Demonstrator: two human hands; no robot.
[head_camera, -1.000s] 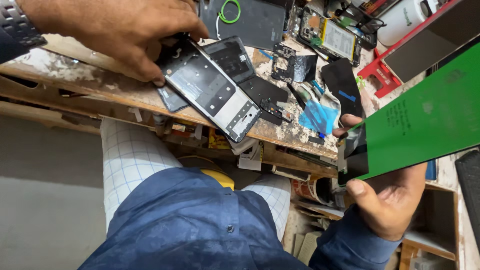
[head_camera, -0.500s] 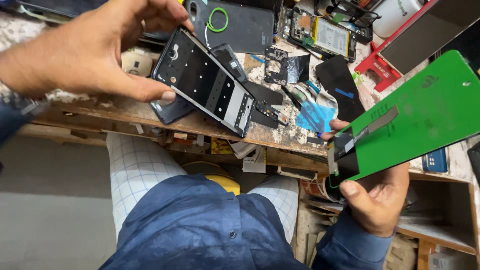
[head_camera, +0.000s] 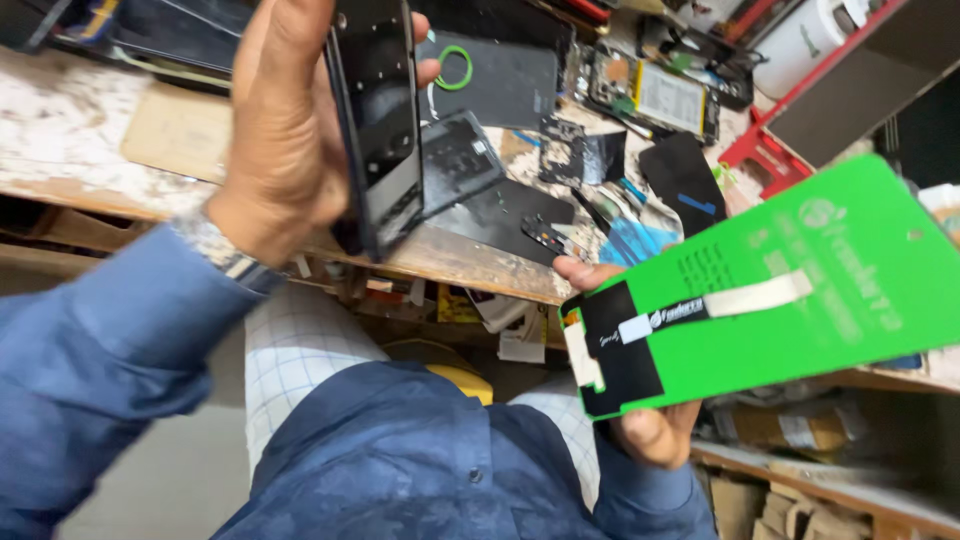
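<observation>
Risk 1: phone frame (head_camera: 378, 120) sits edge-on in the left hand (head_camera: 285, 130), pinched between thumb and fingertips only, above the surface (head_camera: 80, 130) edge. A slip drops it to the floor. Long axis runs near vertical, top end up, tilted slightly right at the bottom. Risk 2: green card (head_camera: 790, 280) in the right hand (head_camera: 640, 420), narrow grip at its black lower-left corner; long axis rises to the right, so it could sag or snag clutter.

The black phone frame (head_camera: 380, 120) runs off the top edge; the green card (head_camera: 790, 280) hides most of the right hand (head_camera: 640, 420)
</observation>
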